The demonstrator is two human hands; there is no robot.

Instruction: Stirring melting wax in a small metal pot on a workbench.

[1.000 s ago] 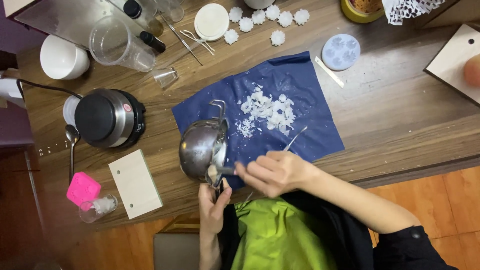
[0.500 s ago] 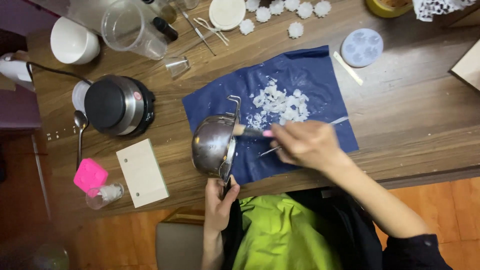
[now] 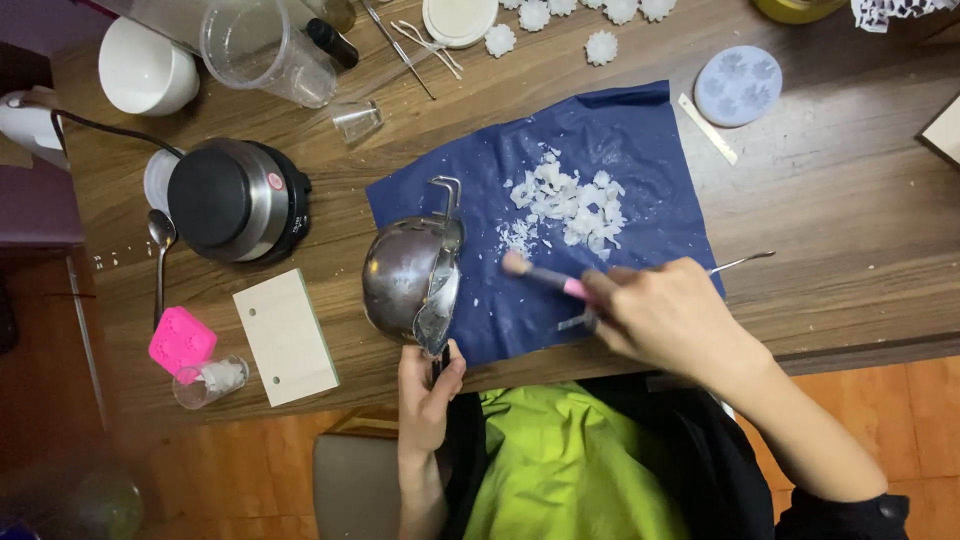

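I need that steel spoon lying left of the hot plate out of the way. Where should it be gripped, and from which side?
Probably the spoon is best taken by its slim handle, which runs down toward the pink mould. Come from above and from the open left side, since the hot plate crowds the bowl end on the right. It lies flat on the table, so pinch across the handle's narrow width.

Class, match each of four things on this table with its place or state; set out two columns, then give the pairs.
1. metal pot
2. white flakes
3. pink mould
4. brush

a. heaped on the blue sheet
b. in the right hand
c. tilted, handle gripped by the left hand
d. by the table's near edge, beside a small cup

Pairs: 1-c, 2-a, 3-d, 4-b
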